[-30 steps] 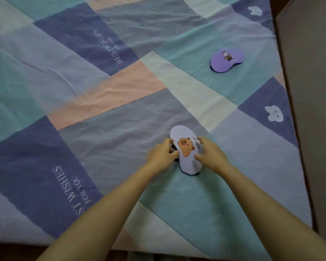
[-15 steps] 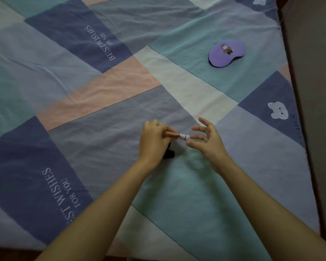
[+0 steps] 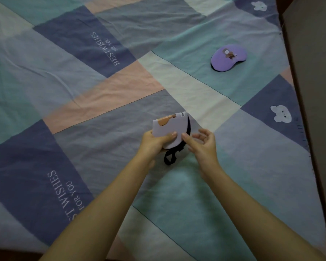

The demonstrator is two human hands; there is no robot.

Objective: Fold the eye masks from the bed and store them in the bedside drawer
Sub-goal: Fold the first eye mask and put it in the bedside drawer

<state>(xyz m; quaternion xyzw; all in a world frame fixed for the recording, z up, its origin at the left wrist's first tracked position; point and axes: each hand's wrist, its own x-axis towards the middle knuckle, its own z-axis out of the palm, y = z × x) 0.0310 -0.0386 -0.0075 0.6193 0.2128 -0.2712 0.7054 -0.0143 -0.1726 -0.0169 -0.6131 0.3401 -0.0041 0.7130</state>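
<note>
We note a patchwork bed [image 3: 105, 102], our left hand [image 3: 154, 142] gripping the folded white eye mask [image 3: 172, 127] above it, right hand [image 3: 202, 145] fingers loosely spread beside the mask, black strap [image 3: 169, 159] dangling, purple eye mask [image 3: 228, 58] lying flat far right.

single head-worn wide-angle view, looking forward and steeply down from above the near edge of the bed [image 3: 83, 102]; both forearms enter from the bottom of the frame, the hands fall near its centre, the bed's right edge at far right.
</note>
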